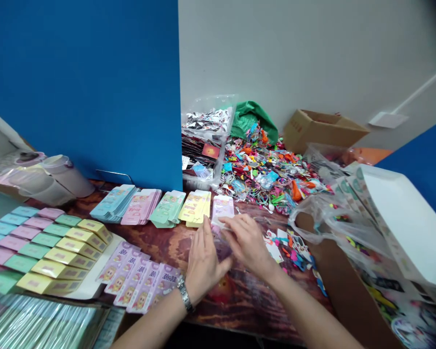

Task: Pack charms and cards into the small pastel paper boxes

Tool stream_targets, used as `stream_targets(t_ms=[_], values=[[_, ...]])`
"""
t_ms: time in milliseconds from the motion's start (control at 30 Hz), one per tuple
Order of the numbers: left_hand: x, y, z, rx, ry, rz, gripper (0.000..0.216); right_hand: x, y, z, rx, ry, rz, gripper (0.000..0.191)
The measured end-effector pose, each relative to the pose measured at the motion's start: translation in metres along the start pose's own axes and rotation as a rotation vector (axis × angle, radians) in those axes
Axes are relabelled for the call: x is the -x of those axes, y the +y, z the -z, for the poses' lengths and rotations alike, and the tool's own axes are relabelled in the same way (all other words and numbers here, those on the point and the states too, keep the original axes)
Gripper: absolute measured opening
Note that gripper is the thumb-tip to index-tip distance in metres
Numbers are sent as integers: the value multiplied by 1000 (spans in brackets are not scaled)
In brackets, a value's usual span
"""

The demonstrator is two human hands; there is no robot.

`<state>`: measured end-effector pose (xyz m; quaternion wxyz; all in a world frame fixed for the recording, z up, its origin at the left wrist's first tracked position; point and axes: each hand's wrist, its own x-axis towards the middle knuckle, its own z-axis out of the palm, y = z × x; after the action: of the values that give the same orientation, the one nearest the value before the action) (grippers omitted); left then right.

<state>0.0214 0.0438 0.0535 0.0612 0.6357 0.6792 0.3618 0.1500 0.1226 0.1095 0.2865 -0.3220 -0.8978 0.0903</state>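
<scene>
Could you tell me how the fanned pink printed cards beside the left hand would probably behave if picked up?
The pink printed cards look like thin card, so each is probably light and a little flexible. Since they lie overlapped in a row near the left hand, pushing one would likely make its neighbours slide.

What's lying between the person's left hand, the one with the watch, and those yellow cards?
In the head view, a fanned row of pink cards lies between the left hand and the yellow cards.
</scene>
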Motion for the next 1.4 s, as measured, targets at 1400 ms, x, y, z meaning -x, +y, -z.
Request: stream_targets(t_ms=[1400], values=[[25,-6,20,-255,1,-84,96,45,-44,-13,-369,122,-67,49]])
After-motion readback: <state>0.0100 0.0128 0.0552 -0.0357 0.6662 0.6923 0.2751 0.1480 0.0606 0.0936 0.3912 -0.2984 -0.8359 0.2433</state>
